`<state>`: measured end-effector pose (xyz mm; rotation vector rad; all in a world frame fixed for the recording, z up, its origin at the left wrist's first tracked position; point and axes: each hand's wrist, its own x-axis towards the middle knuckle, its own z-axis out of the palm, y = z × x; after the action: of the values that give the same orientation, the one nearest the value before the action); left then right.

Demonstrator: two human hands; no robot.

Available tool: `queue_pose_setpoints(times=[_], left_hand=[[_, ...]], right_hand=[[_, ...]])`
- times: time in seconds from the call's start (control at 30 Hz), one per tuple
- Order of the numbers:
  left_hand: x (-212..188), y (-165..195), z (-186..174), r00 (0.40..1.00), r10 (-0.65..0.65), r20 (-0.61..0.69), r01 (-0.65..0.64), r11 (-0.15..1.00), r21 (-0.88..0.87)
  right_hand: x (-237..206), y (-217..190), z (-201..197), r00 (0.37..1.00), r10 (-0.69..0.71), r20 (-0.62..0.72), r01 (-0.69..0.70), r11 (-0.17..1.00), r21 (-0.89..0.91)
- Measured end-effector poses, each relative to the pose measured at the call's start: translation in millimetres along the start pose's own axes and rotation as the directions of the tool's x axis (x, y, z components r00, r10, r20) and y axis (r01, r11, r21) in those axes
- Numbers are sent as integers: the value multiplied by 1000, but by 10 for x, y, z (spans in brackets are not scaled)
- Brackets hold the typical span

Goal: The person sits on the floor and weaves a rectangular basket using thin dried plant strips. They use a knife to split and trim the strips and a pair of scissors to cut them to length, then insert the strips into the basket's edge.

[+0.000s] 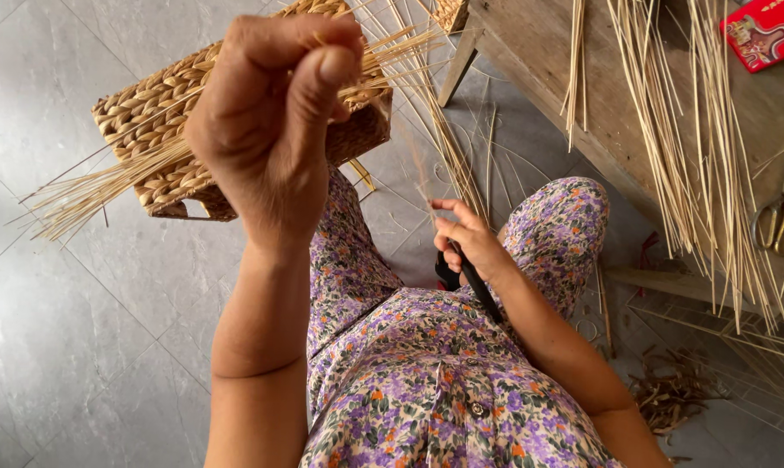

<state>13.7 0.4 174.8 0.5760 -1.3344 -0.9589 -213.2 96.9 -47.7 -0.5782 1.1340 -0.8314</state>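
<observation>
My left hand [270, 113] is raised close to the camera, its fingers closed on the top of a thin pale strand [418, 165]. The strand slants down to my right hand [465, 238], which pinches it above my lap. That hand also grips a black-handled tool [474, 282], whose blade I cannot see. I am seated, in a floral purple garment [426, 373].
A woven basket [162, 130] lies on the grey tiled floor with a bundle of pale sticks [106, 186] across it. A wooden bench [600, 95] at right bears long sticks [704, 165], scissors [782, 221] and a red box [769, 30]. Scraps [669, 394] litter the floor.
</observation>
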Motion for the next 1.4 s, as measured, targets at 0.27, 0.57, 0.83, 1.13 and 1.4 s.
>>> queue_pose_setpoints(times=[0.27, 0.57, 0.83, 1.13, 1.4], left_hand=[[-255, -632, 225, 912, -140, 387, -24, 921, 389], [-454, -1037, 477, 873, -238, 426, 47, 910, 413], [-66, -807, 338, 962, -69, 264, 9, 975, 223], [144, -411, -236, 996, 82, -43, -83, 997, -12], [-45, -715, -894, 933, 16, -359, -56, 993, -101]], right_hand=[[-333, -527, 1, 982, -188, 7, 187, 982, 15], [-440, -696, 89, 971, -235, -33, 234, 972, -29], [6, 143, -349, 991, 23, -129, -27, 999, -26], [268, 845, -784, 956, 171, -240, -128, 975, 185], [263, 789, -727, 953, 171, -252, -137, 980, 146]])
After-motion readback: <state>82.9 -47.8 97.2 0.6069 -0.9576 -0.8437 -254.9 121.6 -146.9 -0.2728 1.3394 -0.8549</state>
